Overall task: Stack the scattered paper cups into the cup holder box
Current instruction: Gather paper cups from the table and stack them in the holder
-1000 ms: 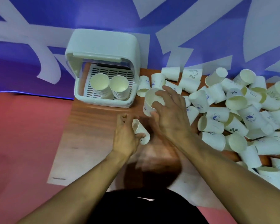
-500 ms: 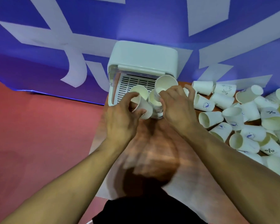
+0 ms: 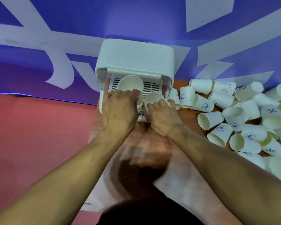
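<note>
Left hand (image 3: 120,109) fingers curled round left cup stack (image 3: 130,83) inside cup holder box (image 3: 135,57). Right hand (image 3: 162,117) fingers grip right cup stack (image 3: 153,97) beside it. Loose paper cups (image 3: 234,111) heaped on bench (image 3: 189,122), right side.

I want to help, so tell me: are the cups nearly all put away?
Not nearly. Done: two stacks stand in the cup holder box. In hand: the left hand grips the left stack, the right hand grips the right stack. Left: many scattered cups lie on the table.

head view | we look forward and down across the table (image 3: 191,120) toward its far edge | close range
</note>
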### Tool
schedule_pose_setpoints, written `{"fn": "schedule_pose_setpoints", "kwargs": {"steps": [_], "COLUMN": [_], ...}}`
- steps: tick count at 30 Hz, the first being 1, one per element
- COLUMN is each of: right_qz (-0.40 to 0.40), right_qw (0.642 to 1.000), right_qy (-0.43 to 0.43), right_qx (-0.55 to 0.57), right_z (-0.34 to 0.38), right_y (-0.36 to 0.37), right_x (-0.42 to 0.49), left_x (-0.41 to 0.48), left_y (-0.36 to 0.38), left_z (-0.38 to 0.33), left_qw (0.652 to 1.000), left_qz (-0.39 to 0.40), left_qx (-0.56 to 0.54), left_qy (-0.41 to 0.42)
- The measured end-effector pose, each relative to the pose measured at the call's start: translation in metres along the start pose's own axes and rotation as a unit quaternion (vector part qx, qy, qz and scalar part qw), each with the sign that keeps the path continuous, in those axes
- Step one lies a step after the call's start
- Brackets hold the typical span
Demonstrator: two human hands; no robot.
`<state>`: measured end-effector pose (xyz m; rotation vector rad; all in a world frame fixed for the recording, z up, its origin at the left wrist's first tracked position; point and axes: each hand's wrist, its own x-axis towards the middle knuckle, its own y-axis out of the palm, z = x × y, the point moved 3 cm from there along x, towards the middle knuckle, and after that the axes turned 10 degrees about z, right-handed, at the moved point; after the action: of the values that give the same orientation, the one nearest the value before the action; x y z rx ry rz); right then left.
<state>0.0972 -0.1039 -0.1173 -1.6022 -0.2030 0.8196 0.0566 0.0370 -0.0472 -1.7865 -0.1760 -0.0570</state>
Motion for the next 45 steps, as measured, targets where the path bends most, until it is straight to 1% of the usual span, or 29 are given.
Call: {"fn": "schedule_pose_setpoints", "kwargs": {"steps": [3, 6, 8, 10, 12, 14, 16, 19, 20, 23, 25, 28, 29, 32, 34, 37, 39, 41, 45], "right_qz": [-0.027, -0.043, -0.039, -0.022, -0.015, -0.026, -0.067, -0.178, -0.204, -0.222, -0.212, -0.163, -0.140, -0.079, -0.052, -0.022, -0.005, 0.006, -0.016], "right_qw": [0.999, 0.999, 0.999, 1.000, 1.000, 1.000, 0.997, 0.982, 0.976, 0.968, 0.967, 0.965, 0.964, 0.957, 0.956, 0.960, 0.965, 0.970, 0.977], "right_qy": [0.006, 0.011, 0.011, 0.004, 0.002, 0.002, 0.003, 0.017, 0.025, 0.067, 0.111, 0.173, 0.195, 0.251, 0.269, 0.259, 0.240, 0.216, 0.187], "right_qx": [0.020, 0.019, 0.011, 0.011, 0.011, 0.015, 0.030, 0.066, 0.078, 0.092, 0.091, 0.109, 0.116, 0.124, 0.109, 0.107, 0.108, 0.109, 0.103], "right_z": [0.001, 0.000, 0.000, 0.001, 0.002, 0.002, 0.001, -0.006, -0.010, -0.030, -0.053, -0.090, -0.103, -0.137, -0.154, -0.173, -0.181, -0.186, -0.188], "right_y": [0.003, 0.007, 0.007, 0.007, 0.004, 0.000, -0.007, -0.019, -0.021, -0.017, -0.008, 0.016, 0.026, 0.058, 0.077, 0.097, 0.108, 0.115, 0.121], "right_x": [0.004, 0.004, 0.004, 0.004, 0.004, 0.001, -0.007, -0.027, -0.035, -0.059, -0.081, -0.114, -0.126, -0.157, -0.169, -0.174, -0.171, -0.168, -0.164], "left_x": [0.003, 0.001, -0.002, -0.003, -0.002, 0.000, 0.000, -0.004, -0.006, -0.012, -0.015, -0.016, -0.016, -0.013, -0.008, 0.003, 0.010, 0.013, 0.014], "left_y": [0.021, 0.039, 0.049, 0.056, 0.059, 0.060, 0.058, 0.050, 0.048, 0.042, 0.044, 0.059, 0.066, 0.100, 0.122, 0.149, 0.164, 0.180, 0.202], "left_z": [0.003, 0.004, 0.007, 0.009, 0.010, 0.012, 0.013, 0.004, -0.003, -0.033, -0.064, -0.112, -0.128, -0.168, -0.191, -0.219, -0.233, -0.242, -0.249], "left_qw": [0.998, 0.992, 0.985, 0.982, 0.982, 0.984, 0.989, 0.995, 0.996, 0.996, 0.991, 0.975, 0.967, 0.932, 0.914, 0.891, 0.892, 0.884, 0.873], "left_qz": [0.055, 0.120, 0.168, 0.185, 0.187, 0.175, 0.148, 0.099, 0.087, 0.066, 0.077, 0.150, 0.186, 0.290, 0.330, 0.381, 0.398, 0.411, 0.422], "left_qx": [0.027, 0.027, 0.019, 0.001, -0.005, -0.001, -0.005, -0.003, -0.004, -0.036, -0.068, -0.116, -0.129, -0.202, -0.226, -0.240, -0.213, -0.222, -0.242], "left_qy": [0.022, 0.037, 0.038, 0.033, 0.032, 0.033, 0.027, 0.023, 0.030, 0.055, 0.083, 0.114, 0.115, 0.077, 0.074, 0.061, 0.040, 0.011, -0.031]}}
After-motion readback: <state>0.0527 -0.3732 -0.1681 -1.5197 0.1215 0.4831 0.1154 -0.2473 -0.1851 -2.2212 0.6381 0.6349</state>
